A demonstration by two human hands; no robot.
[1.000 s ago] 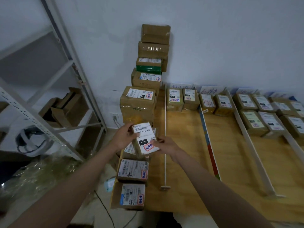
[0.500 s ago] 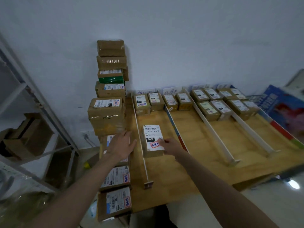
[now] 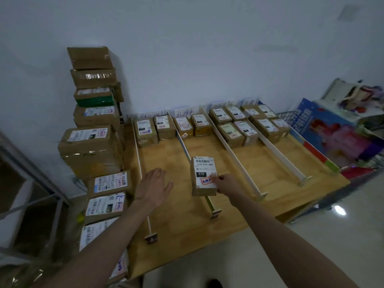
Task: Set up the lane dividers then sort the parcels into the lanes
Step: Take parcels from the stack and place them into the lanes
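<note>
A brown parcel (image 3: 203, 175) with a white label reading 070 is held by its near right corner in my right hand (image 3: 225, 185). It hangs above the coloured second divider (image 3: 184, 145), toward the lane on its right. My left hand (image 3: 152, 188) hovers open and empty, fingers spread, over the first lane beside the white first divider (image 3: 138, 156). Two more white dividers (image 3: 234, 156) (image 3: 278, 151) split the wooden board (image 3: 259, 179) into lanes. Several labelled parcels (image 3: 145, 130) sit in rows at the far ends of the lanes.
A tall stack of brown boxes (image 3: 93, 113) stands at the board's left against the wall, with more labelled parcels (image 3: 106, 206) in a row along the left edge. A metal shelf (image 3: 31, 183) is at far left. A blue printed box (image 3: 332, 132) lies to the right.
My right hand has carried the 070 parcel rightward from the first divider to over the second one. My left hand has moved onto the board over the first lane. The view has shifted right.
</note>
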